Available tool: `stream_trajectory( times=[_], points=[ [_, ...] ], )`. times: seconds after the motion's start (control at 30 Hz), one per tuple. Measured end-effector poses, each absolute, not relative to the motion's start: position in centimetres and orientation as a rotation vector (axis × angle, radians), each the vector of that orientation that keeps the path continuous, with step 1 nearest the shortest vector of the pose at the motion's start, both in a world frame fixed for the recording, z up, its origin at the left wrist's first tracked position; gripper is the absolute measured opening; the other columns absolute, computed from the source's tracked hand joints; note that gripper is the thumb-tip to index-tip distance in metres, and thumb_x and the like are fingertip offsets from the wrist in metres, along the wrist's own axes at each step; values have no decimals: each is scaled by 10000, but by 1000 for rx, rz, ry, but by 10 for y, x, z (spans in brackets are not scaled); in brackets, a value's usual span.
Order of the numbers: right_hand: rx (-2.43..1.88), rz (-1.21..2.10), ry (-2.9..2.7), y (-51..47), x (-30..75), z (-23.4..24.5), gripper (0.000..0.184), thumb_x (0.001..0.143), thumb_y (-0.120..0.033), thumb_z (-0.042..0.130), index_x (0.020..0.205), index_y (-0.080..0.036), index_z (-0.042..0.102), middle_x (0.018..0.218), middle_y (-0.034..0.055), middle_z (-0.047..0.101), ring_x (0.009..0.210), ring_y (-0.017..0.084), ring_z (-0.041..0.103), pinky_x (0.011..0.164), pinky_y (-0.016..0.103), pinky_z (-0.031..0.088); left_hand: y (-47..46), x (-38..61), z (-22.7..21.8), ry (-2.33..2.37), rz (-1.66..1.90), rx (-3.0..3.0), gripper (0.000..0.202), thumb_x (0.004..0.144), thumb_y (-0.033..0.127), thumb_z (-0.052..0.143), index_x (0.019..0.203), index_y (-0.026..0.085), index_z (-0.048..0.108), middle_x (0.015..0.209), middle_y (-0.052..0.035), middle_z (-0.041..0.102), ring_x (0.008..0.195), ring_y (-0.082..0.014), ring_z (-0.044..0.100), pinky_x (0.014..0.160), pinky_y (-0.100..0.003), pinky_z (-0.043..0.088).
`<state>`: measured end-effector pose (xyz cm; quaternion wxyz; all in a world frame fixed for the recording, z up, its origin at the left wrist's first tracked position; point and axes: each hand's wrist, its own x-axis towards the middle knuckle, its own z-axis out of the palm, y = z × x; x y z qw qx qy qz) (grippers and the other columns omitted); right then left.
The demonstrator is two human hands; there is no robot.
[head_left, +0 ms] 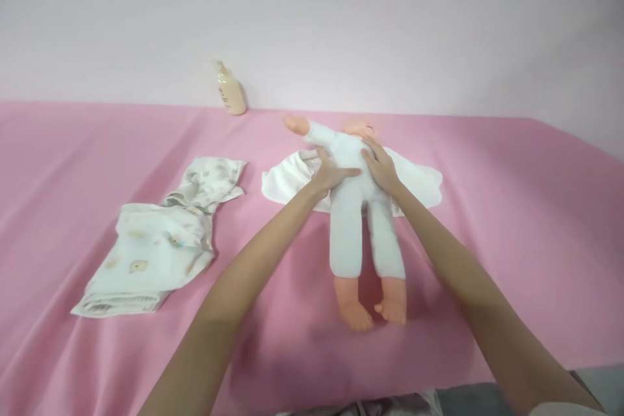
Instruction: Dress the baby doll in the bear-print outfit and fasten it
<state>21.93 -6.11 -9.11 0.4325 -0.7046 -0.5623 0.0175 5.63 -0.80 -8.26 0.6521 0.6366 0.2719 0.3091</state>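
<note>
A baby doll (350, 153) with a white cloth body lies face up, its feet toward me and its head at the far end, partly hidden. My left hand (332, 174) wraps around one side of its torso, the thumb across the belly. On the other side my right hand (381, 168) curls round the torso, fingers near the chest. One doll arm sticks out to the left; the other is hidden. Beneath the doll, a white cloth garment (419, 181) spreads out to both sides.
Pink cloth (511, 240) covers the table. At left lie a folded white printed cloth (151, 250) and a smaller printed piece (209, 179). A pump bottle (231, 92) of pale yellow liquid stands by the wall. Some fabric (370, 408) shows below the front edge.
</note>
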Motion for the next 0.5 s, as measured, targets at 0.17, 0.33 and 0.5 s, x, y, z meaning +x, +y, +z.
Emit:
stream_trajectory(
  times=[0.17,0.33,0.5],
  points=[
    [-1813,51,-1271,-84,239,-109,449,918,-390,262,1237,-205,517,1321,65,535,1223,166,471,1101,398,243,-9,56,-72,666,737,1303,1376,625,340,799,1353,277,-366,1498,-158,237,1198,-244,514,841,-348,535],
    [-1980,-239,-1380,-96,248,-125,412,875,-324,325,1213,-210,533,1323,94,528,1255,220,436,1114,482,144,-7,44,-52,686,723,1400,1127,704,208,732,1458,277,-103,1492,-183,243,1185,-263,524,836,-352,522],
    [-2007,-360,-1325,-96,249,-129,447,848,-275,321,1243,-194,515,1241,100,582,1168,256,497,1032,473,289,2,19,-27,610,823,1477,1269,634,119,748,1421,311,-229,1517,-142,207,1223,-286,490,869,-395,530]
  ],
)
